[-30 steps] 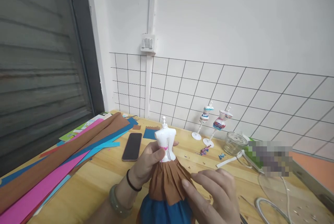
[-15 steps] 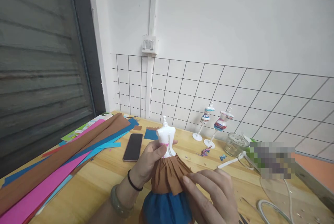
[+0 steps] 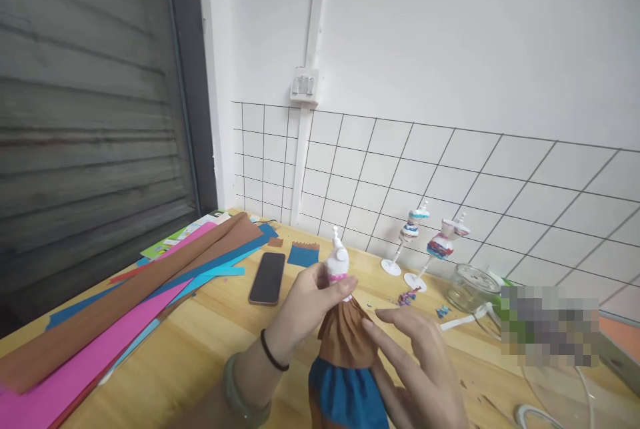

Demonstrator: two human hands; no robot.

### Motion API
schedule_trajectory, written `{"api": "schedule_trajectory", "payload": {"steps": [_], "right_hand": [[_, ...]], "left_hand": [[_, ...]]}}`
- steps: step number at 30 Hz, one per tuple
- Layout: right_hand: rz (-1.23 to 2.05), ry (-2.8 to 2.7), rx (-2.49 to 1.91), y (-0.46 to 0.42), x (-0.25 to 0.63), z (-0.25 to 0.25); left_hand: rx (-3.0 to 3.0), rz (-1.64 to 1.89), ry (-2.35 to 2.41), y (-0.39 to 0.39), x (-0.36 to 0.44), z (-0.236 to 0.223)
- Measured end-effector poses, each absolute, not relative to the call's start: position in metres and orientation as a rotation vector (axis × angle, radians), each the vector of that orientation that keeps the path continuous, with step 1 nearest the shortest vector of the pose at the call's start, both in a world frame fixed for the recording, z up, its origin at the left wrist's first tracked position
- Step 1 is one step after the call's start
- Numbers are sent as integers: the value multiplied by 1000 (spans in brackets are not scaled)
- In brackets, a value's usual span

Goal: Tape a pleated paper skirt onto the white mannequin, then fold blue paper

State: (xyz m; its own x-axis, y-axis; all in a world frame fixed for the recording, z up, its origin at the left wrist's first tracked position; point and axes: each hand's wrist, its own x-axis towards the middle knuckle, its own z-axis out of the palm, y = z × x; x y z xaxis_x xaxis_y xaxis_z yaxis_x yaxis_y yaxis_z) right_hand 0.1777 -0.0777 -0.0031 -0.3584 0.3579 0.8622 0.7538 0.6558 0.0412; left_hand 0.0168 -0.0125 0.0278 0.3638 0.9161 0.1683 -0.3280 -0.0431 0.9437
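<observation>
The left hand (image 3: 306,299) is wrapped around the white mannequin's (image 3: 337,262) waist, well short of the desk's (image 3: 210,329) back edge; the right hand (image 3: 423,355), fingers loosely spread, touches the brown skirt (image 3: 345,339).

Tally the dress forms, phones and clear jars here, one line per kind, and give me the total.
Dress forms: 3 (1 in the left hand, 2 on stands)
Phone: 1
Clear jar: 1
Total: 5
</observation>
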Motion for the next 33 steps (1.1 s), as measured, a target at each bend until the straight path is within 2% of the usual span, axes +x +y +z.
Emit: {"api": "schedule_trajectory", "payload": {"steps": [10, 18, 33], "right_hand": [[-837, -2022, -710, -86, 184, 4], [-787, -1844, -766, -88, 171, 6], [-817, -1951, -775, -90, 174, 10]], "left_hand": [[1244, 1147, 624, -13, 17, 30], [1255, 1157, 638, -17, 18, 32], [1269, 1155, 660, -17, 18, 31]]}}
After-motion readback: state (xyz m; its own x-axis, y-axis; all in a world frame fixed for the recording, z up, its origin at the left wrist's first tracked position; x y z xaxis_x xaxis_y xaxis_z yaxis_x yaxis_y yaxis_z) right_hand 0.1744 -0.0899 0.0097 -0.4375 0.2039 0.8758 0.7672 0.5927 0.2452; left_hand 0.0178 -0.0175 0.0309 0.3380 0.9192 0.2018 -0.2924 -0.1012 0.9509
